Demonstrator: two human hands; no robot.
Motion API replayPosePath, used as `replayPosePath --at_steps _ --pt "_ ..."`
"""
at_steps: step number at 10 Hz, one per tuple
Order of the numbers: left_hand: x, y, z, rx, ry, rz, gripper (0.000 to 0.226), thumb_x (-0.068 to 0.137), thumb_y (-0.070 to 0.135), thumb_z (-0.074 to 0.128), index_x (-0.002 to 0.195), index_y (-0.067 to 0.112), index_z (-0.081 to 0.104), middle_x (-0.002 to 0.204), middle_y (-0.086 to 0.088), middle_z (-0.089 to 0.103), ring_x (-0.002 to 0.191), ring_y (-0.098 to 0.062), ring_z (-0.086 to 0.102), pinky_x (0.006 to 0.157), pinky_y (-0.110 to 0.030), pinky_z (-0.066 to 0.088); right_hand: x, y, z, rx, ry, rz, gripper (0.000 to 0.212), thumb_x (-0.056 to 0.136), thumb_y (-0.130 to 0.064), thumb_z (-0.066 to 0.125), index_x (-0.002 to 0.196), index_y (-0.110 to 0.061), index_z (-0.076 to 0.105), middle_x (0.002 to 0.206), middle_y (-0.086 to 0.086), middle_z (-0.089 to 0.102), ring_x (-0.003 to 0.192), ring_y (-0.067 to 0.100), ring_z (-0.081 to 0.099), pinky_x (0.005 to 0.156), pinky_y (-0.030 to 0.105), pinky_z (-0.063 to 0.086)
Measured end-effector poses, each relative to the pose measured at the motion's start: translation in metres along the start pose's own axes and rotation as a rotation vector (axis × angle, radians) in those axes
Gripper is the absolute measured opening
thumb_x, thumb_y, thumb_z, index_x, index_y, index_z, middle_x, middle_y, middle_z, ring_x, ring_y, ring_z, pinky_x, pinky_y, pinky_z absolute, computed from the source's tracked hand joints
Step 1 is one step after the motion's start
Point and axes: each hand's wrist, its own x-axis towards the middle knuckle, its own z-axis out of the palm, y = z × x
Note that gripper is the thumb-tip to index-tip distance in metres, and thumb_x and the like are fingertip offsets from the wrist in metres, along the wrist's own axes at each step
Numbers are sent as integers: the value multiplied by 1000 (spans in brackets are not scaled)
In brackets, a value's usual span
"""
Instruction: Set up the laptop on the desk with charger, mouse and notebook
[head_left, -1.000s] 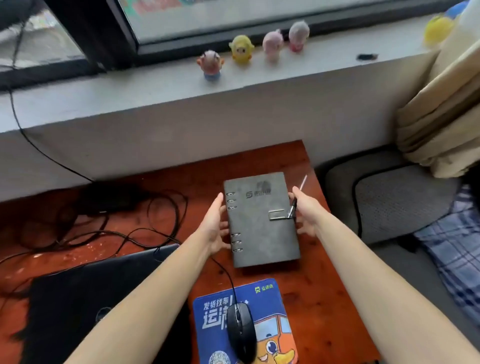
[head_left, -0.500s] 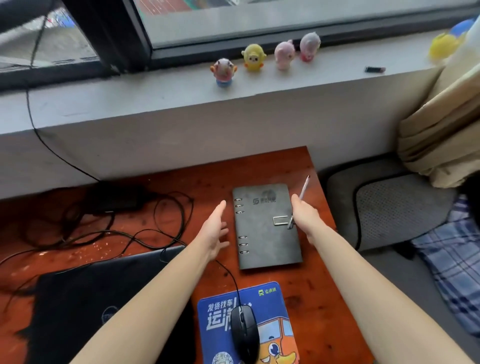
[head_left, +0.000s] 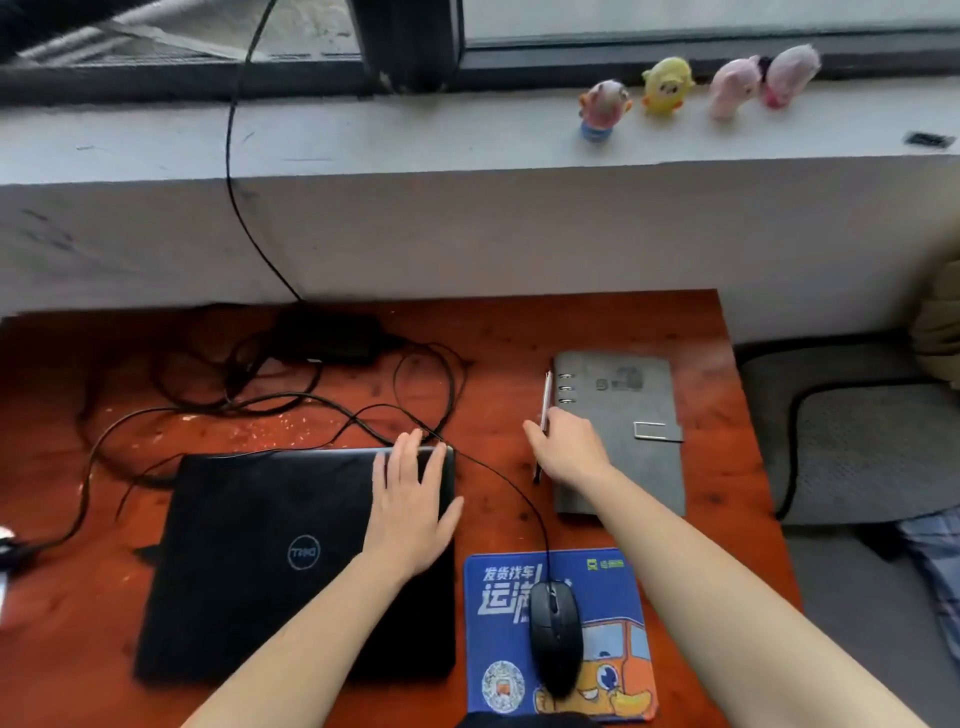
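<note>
On the red-brown table (head_left: 498, 332), the black laptop (head_left: 260, 566) lies closed, lid up, logo showing, toward the left of centre. Left hand (head_left: 410, 514) rests flat on the lid's far right corner, fingers (head_left: 410, 452) spread and straight, gripping nothing, tips reaching the far edge. Right hand (head_left: 566, 447) is over by the grey notebook (head_left: 628, 431), which lies closed on the table's right side with its ring binding facing left. That hand's fingers are closed around a pen (head_left: 544, 402); the pen runs along the notebook's left edge, just beside the rings, its lower tip poking out below the hand.

Nearer the person, the black mouse (head_left: 555, 634) sits on a blue mouse pad (head_left: 608, 587) printed with a cartoon truck, right of the laptop and in front of the notebook. Its thin cable (head_left: 498, 478) runs up between the two hands toward the laptop's far corner.

Behind the laptop, the charger brick (head_left: 327, 338) lies against the wall amid a tangle of black cords (head_left: 249, 400); one lead climbs over the grey windowsill (head_left: 363, 140). Four small toy figures (head_left: 696, 85) stand in a row on the sill, off to the right. A grey seat cushion (head_left: 857, 436) sits beside the table's right edge.
</note>
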Motion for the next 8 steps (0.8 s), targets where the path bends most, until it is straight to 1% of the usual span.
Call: replayPosePath --at_steps 1,2,3,4,5,6,7,8 --pt "-9 -21 14 97 -80 -13 84 93 66 36 158 15 16 165 -21 -2 153 -34 -6 123 -55 8 3 -2 18 -174 48 -45 45 99 -41 51 133 -12 44 111 20 69 103 41 65 77 41 49" --pt "-8 -31 28 98 -152 -54 88 91 75 16 159 19 4 165 -16 -17 150 -29 -23 122 -55 -4 4 4 31 -399 142 -81 70 100 -41 49 157 -13 18 105 12 72 93 35 68 71 38 49" --pt "-6 -30 36 102 -153 -53 87 93 72 16 158 17 4 164 -19 -15 151 -34 -19 121 -60 -2 3 9 43 -455 225 -123 69 101 -41 46 157 -12 19 98 7 72 81 31 70 62 35 47" --pt "-6 -31 40 134 -165 -36 86 93 71 14 157 15 -2 163 -21 -17 150 -36 -19 118 -61 -6 -2 13 48 -407 255 -173 63 100 -36 49 154 -11 30 99 8 71 80 31 69 59 35 46" --pt "-6 -32 41 145 -180 -41 86 93 72 11 156 16 -7 162 -20 -21 149 -36 -23 118 -61 -8 -7 18 50 -394 242 -208 59 101 -33 47 154 -13 31 109 7 68 91 29 67 67 38 51" --pt "-5 -31 37 143 -204 -48 85 91 73 7 153 19 -15 161 -19 -27 148 -35 -28 118 -61 -9 -14 21 47 -343 212 -226 58 100 -31 49 153 -14 33 119 7 64 104 28 63 76 39 52" --pt "-5 -30 31 130 -229 -73 85 90 74 4 151 20 -23 160 -16 -32 146 -32 -32 120 -59 -10 -25 27 45 -288 158 -249 60 99 -33 50 153 -14 32 125 8 56 113 28 56 89 40 49" --pt "-14 -24 24 118 -208 -82 88 92 72 9 149 17 -30 159 -14 -34 148 -30 -30 122 -57 -5 -43 33 35 -193 78 -254 60 100 -35 50 153 -16 30 133 7 51 123 27 51 98 40 46"
